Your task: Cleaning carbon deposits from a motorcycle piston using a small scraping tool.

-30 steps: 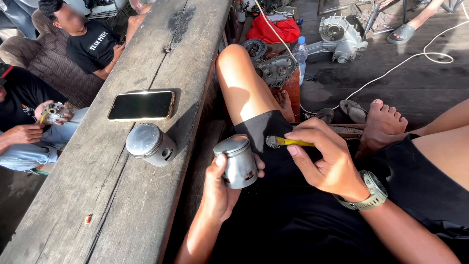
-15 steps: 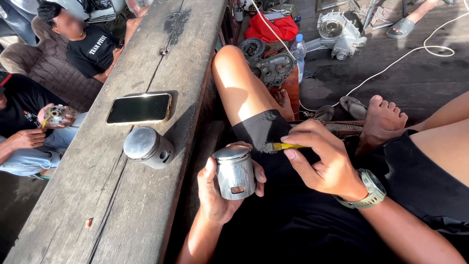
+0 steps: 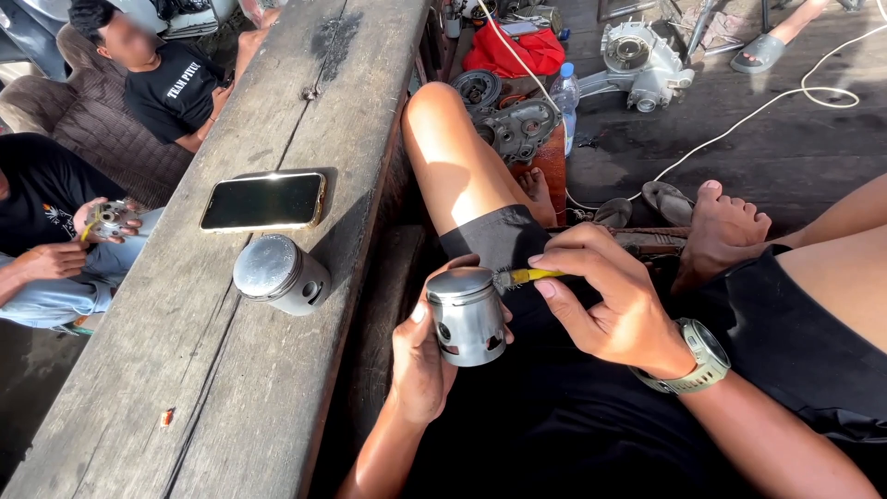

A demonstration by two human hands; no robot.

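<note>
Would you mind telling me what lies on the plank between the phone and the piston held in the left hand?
In the head view, a second piston lies on its side on the wooden plank, between the phone and the held piston.

Phone (image 3: 263, 200) behind piston (image 3: 277, 273) on plank (image 3: 176, 388)

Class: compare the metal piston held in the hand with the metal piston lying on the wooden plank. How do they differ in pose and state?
The held piston stands upright, crown up, gripped by the left hand; the plank piston lies tipped on its side, untouched, on the wooden plank. The right hand puts a small yellow-handled brush to the held piston; nothing touches the plank piston. Both are grey metal cylinders with side holes.
</note>
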